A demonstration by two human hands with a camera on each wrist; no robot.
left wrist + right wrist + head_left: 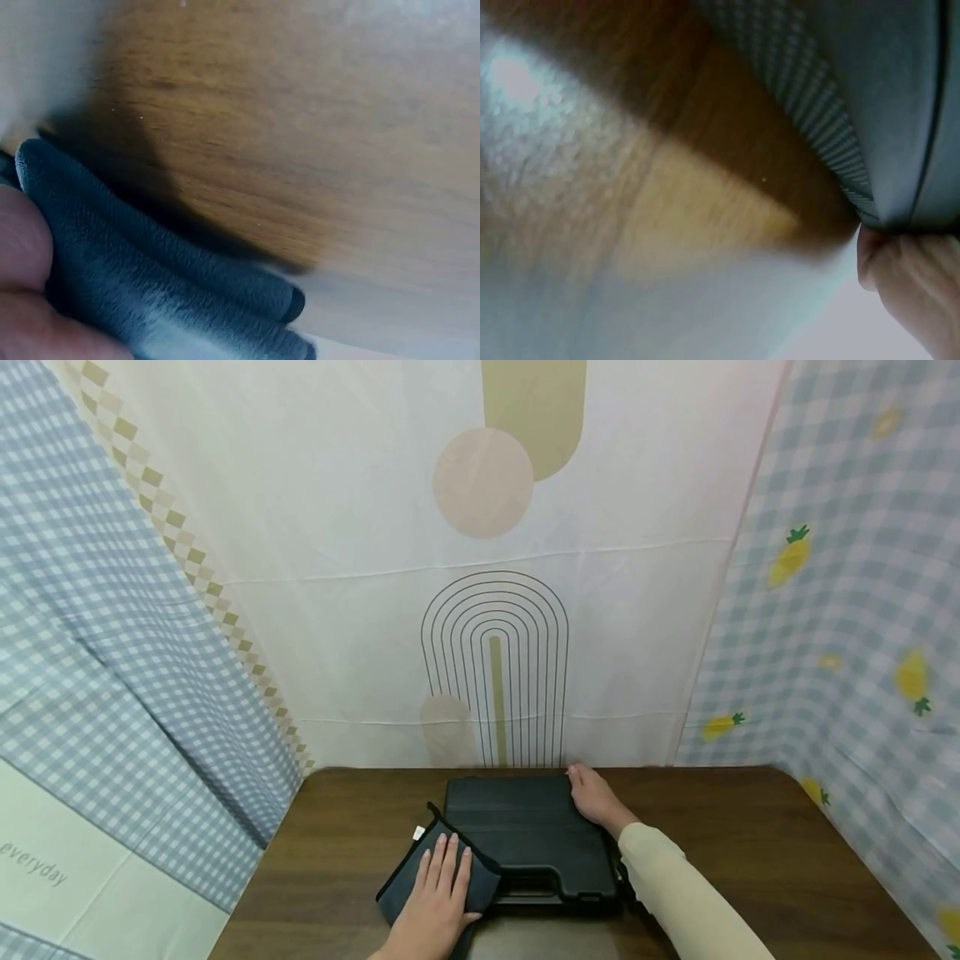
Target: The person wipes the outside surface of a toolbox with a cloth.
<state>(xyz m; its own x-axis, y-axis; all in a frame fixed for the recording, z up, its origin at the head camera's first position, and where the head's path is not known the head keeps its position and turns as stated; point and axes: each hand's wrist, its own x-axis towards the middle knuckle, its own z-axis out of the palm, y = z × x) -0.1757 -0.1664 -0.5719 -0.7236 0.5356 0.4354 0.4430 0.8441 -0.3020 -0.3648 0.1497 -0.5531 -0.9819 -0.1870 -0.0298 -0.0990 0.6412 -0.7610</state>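
Observation:
A black plastic case (517,831) with a handle at its near edge lies on the table. My left hand (438,893) rests with fairly straight fingers on a folded dark grey-blue cloth (405,872), which has a black trim, a hanging loop and a white tag. This cloth overlaps the case's near left corner. In the left wrist view, its folded layers (150,255) show beside part of the hand. My right hand (596,797) holds the case by its far right corner. The right wrist view shows the fingers (915,281) against the end of the case's side (896,112).
The brown wooden table (720,852) stretches out on both sides of the case. A white printed curtain (360,652) hangs along its back edge, with checked blue fabric (847,635) at the sides. Beneath the handle, a paler patch (547,935) shows at the near edge.

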